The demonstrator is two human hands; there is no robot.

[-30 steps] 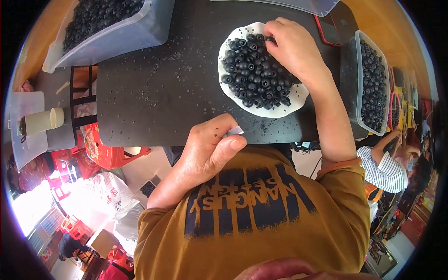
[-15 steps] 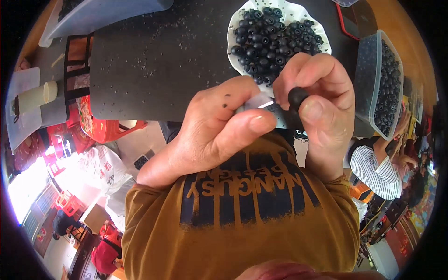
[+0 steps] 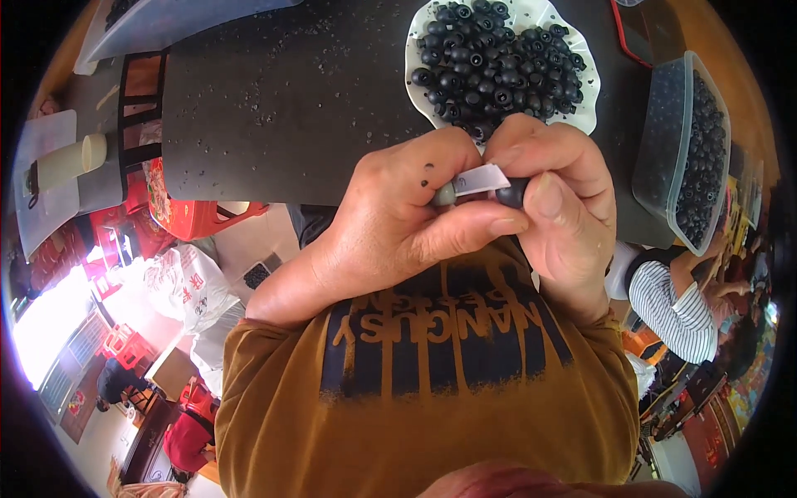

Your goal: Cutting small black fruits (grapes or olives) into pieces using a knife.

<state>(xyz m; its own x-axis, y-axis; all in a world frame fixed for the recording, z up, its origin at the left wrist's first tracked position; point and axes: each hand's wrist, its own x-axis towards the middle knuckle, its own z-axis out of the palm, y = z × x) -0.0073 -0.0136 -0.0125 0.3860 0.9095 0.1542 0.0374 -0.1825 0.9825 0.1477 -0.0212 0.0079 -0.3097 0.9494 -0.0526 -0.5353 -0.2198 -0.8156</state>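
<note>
My left hand (image 3: 390, 207) is closed round a small knife (image 3: 480, 181) with a short flat blade and a grey-green handle end. Between the thumb and fingers of my right hand (image 3: 569, 195) is a small round black piece (image 3: 513, 193), apparently rubber or plastic. The blade's tip lies against or right beside this piece; which one I cannot tell. Just beyond my hands stands a white scalloped plate (image 3: 586, 116), heaped with similar black pieces (image 3: 477, 70), many with a hole in one end.
Black crumbs (image 3: 266, 104) are scattered over the dark table (image 3: 220, 162). A clear plastic tub (image 3: 660, 141) of black pieces stands at the right, another container (image 3: 178, 33) at the far left. A red-edged dark object (image 3: 635, 33) lies at the far right. A striped-sleeved person (image 3: 672, 311) sits to the right.
My hands have come together, bringing the blade up to the black piece. The knife has turned so more of its blade and handle shows.
</note>
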